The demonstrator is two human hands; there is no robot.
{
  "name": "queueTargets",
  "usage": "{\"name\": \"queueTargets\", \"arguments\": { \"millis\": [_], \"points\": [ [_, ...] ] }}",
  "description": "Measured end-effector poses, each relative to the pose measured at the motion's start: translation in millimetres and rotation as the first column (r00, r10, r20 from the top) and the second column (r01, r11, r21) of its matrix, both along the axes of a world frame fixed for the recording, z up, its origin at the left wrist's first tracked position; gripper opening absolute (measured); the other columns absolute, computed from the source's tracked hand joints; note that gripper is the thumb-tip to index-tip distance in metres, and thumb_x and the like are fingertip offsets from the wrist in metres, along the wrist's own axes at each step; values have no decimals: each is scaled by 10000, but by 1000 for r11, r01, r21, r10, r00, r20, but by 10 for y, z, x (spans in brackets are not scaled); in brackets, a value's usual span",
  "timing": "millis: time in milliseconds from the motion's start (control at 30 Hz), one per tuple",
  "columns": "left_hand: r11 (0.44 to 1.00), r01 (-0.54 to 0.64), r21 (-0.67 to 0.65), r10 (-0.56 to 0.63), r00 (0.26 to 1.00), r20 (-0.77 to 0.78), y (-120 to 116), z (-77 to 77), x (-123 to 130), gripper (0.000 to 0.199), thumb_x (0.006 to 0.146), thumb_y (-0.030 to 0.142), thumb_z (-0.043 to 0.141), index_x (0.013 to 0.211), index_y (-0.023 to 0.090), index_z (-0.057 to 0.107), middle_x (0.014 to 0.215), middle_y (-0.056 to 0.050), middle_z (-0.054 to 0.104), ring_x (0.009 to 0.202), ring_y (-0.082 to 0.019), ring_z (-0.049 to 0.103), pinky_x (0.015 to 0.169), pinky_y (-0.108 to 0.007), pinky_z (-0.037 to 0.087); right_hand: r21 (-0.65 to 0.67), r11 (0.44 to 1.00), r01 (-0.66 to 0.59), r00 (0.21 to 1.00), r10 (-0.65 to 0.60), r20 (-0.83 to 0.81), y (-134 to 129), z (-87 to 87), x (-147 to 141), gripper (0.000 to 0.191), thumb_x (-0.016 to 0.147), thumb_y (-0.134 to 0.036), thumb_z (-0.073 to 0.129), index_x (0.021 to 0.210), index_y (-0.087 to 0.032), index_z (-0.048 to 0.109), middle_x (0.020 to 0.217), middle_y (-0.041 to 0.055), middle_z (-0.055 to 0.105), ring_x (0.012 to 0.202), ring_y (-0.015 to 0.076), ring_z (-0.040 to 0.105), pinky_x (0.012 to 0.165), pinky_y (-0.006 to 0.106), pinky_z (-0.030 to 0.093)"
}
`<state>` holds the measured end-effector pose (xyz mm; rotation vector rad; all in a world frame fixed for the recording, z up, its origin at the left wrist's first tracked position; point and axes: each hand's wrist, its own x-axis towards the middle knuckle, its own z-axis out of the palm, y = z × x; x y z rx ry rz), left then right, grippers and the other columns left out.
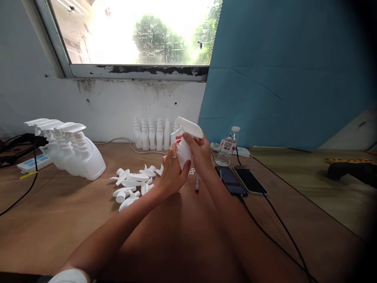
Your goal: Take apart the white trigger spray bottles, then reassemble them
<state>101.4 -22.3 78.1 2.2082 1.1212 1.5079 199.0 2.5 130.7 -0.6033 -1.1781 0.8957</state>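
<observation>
A white spray bottle [184, 153] is held up over the table, tilted, with its trigger head [191, 127] on top. My left hand [173, 169] is closed around the bottle's body. Up at the neck, just under the trigger head, my right hand [202, 151] grips with thumb and fingers. Loose white trigger heads [134, 181] lie in a pile left of my hands. Several white bottles without heads [152, 133] stand by the wall behind. Below my hands lie a small metal-tipped tool [197, 184] and small white rings [192, 171].
At left stands a row of white bottles with trigger heads [79, 153], beside a power strip [35, 163] and black cables. To the right are a clear water bottle [227, 147] and two phones [231, 181] [250, 180] with cords running toward me. The table's right edge borders the floor.
</observation>
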Motion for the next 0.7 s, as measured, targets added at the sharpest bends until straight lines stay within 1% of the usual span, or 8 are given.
{"name": "queueTargets", "arguments": {
  "millis": [100,200,300,367,433,533,600,700],
  "points": [
    [987,146,-72,-135,981,140,101,-17,-56,735,858,242,573,1437,230,120,1414,-156,423,1287,-278,449,1036,-438,379,-17,1000,14,1000,-14,15,39,-112,-82,366,699,-407,753,950,-184,607,788,4,669,665,125,619,612,245,515],
    [943,274,-191,-241,954,179,226,-1,-178,776,791,257,664,1409,210,197,1283,-142,541,1100,-273,586,908,-404,485,-9,999,39,996,-38,80,63,-217,-104,357,658,-386,783,892,-167,625,795,13,676,714,142,632,641,247,516],
    [882,323,-343,-293,946,137,343,81,-350,841,722,324,743,1404,190,270,1197,-148,579,970,-278,618,816,-421,520,-27,998,50,996,-48,71,93,-300,-99,344,684,-413,759,862,-149,628,784,31,690,702,154,639,648,265,516],
    [858,335,-389,-303,942,144,395,183,-482,870,705,369,760,1415,190,289,1241,-166,540,997,-278,599,804,-413,528,-39,998,39,998,-38,47,113,-333,-99,346,694,-417,752,881,-152,632,788,33,696,691,156,643,646,270,513],
    [879,342,-334,-284,935,211,411,309,-608,827,734,401,735,1418,214,309,1314,-166,480,1074,-272,562,832,-388,525,-48,999,-4,999,6,32,121,-349,-110,344,697,-404,757,913,-165,634,783,23,696,660,145,635,619,263,507],
    [924,357,-138,-299,898,323,367,481,-746,668,820,407,655,1404,289,351,1345,-116,473,1092,-219,547,870,-334,507,-60,992,-115,992,118,48,104,-363,-147,328,728,-405,738,940,-177,633,740,13,682,612,131,603,555,249,487],
    [931,358,-68,-320,893,317,316,549,-789,510,864,392,610,1340,291,457,1252,-85,557,985,-170,579,832,-286,506,-55,983,-173,981,177,79,76,-380,-174,313,753,-416,716,943,-182,630,732,10,669,602,127,586,539,249,481],
    [937,342,-77,-309,911,274,257,578,-792,301,895,384,570,1134,212,631,959,-48,657,717,-105,575,674,-226,488,-18,975,-220,966,220,134,33,-417,-197,288,802,-446,653,940,-195,627,789,18,666,633,135,594,566,263,495]
  ]
}}
